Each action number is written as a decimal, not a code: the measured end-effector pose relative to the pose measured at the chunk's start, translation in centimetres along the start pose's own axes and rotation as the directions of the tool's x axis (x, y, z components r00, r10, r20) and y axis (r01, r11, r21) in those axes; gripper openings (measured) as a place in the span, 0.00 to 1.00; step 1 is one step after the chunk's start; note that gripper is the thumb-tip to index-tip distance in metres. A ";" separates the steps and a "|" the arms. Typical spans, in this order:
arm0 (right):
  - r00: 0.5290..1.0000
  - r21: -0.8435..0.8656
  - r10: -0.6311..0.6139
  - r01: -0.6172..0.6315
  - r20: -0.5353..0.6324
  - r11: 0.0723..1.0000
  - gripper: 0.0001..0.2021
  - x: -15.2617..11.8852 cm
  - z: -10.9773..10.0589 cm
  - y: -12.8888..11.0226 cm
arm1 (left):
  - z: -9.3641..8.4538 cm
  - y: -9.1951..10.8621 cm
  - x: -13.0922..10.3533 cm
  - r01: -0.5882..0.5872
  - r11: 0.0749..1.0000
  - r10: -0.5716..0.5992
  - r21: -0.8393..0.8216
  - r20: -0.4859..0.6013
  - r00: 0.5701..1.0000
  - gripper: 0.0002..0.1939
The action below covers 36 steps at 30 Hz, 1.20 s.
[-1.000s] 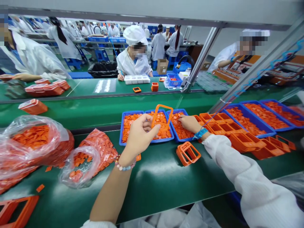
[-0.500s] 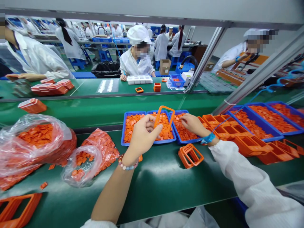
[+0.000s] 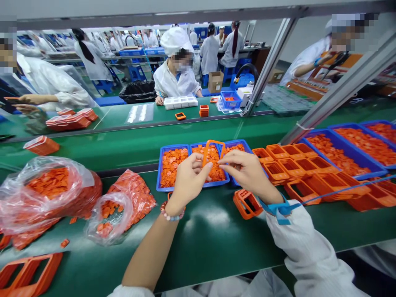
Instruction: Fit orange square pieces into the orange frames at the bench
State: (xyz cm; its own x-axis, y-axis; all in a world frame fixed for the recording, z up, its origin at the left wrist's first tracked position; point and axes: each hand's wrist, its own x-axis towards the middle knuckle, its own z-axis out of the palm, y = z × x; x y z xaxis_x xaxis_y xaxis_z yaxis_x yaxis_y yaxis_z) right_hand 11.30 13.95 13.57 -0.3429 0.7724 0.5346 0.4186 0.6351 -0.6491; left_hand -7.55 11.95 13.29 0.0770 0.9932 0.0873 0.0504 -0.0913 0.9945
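Observation:
My left hand (image 3: 191, 178) holds an orange rectangular frame (image 3: 215, 142) upright by its left side, between thumb and fingers. At the frame's right side is my right hand (image 3: 246, 172), thumb and fingers pinched together; whatever lies between the fingertips is too small to make out. Behind both hands stand blue trays (image 3: 159, 175) of small flat orange pieces (image 3: 173, 165). A short stack of orange frames (image 3: 246, 204) lies on the green table just below my right hand, which wears a blue wrist strap (image 3: 276, 207).
Clear bags of orange pieces (image 3: 49, 181) lie on the left, with stacked frames (image 3: 34, 272) in front. More stacked frames (image 3: 291, 165) and blue trays (image 3: 343, 152) stand at the right. A slanted metal post (image 3: 337, 82) rises there. Co-workers in white sit across.
My right hand has moved left from the right-hand tray to the side of the orange frame. My left hand still holds the frame. The view has shifted slightly.

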 end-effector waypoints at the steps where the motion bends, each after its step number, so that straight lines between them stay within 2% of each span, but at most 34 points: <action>1: 1.000 0.003 0.002 -0.002 -0.009 1.000 0.06 0.0 0.2 0.1 | 0.1 0.0 -0.1 -0.003 1.000 0.003 -0.002 0.001 1.000 0.11; 6: 0.997 0.056 0.047 -0.043 -0.063 0.997 0.05 -0.1 0.6 0.6 | 0.7 -0.2 -0.2 -0.047 0.999 0.048 0.024 -0.039 0.998 0.11; 9: 0.997 0.065 0.057 -0.054 -0.054 0.996 0.04 0.0 0.7 0.6 | 0.9 -0.5 -0.1 -0.078 0.994 0.084 0.071 -0.080 0.993 0.10; 11: 0.995 0.051 0.072 -0.069 -0.065 0.996 0.04 0.0 0.8 0.7 | 0.9 -0.7 -0.2 -0.101 0.990 0.107 0.099 -0.061 0.992 0.09; 14: 0.974 0.060 0.154 -0.145 -0.168 0.988 0.03 0.0 1.1 0.9 | 0.8 -0.9 -0.3 -0.155 0.975 0.160 0.161 -0.018 0.987 0.07; 16: 0.947 0.162 0.236 -0.203 -0.219 0.966 0.16 -0.1 1.4 1.1 | 0.7 -0.8 -0.4 -0.187 0.970 0.191 0.153 -0.012 0.982 0.07; 18: 0.939 0.309 0.300 -0.239 -0.168 0.920 0.24 -0.1 1.5 1.1 | 0.6 -0.7 -0.4 -0.210 0.973 0.212 0.097 -0.014 0.977 0.06; 22: 0.946 0.450 0.313 -0.318 0.087 0.835 0.09 -0.1 1.0 0.9 | 0.7 -0.7 -0.4 -0.248 0.969 0.247 0.022 0.023 0.969 0.06; 24: 0.936 0.455 0.319 -0.350 0.147 0.819 0.08 -0.1 0.6 0.8 | 0.8 -0.8 -0.4 -0.254 0.967 0.253 0.034 0.030 0.967 0.06; 28: 0.935 0.385 0.325 -0.354 0.140 0.852 0.08 -0.1 0.1 0.2 | 0.9 -1.1 -0.6 -0.261 0.961 0.263 0.089 -0.009 0.965 0.10; 31: 0.941 0.434 0.327 -0.333 0.090 0.837 0.09 -0.1 -0.4 -0.3 | 0.6 -1.5 -0.3 -0.304 0.946 0.299 0.113 0.058 0.953 0.18; 32: 0.938 0.475 0.341 -0.328 0.062 0.817 0.09 -0.1 -0.6 -0.4 | 0.5 -1.8 -0.1 -0.320 0.932 0.311 0.168 0.080 0.947 0.21; 34: 0.924 0.551 0.381 -0.324 0.011 0.769 0.10 0.0 -1.1 -0.6 | 0.5 -2.7 0.6 -0.317 0.853 0.297 0.415 0.112 0.948 0.22; 35: 0.917 0.578 0.400 -0.326 0.000 0.748 0.11 0.0 -1.2 -0.6 | 0.5 -3.3 1.0 -0.281 0.762 0.258 0.583 0.124 0.958 0.19; 36: 0.909 0.599 0.416 -0.333 0.001 0.728 0.12 0.0 -1.3 -0.6 | 0.6 -3.9 1.4 -0.231 0.634 0.195 0.738 0.136 0.971 0.16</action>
State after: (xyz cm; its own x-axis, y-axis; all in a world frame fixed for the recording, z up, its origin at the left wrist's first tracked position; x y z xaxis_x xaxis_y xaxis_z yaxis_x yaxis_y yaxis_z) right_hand 12.13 13.55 14.72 -0.1381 0.9666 0.2159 -0.0842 0.2057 -0.9750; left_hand -7.07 13.69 9.46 0.2204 0.9370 0.2711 0.7491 -0.3406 0.5682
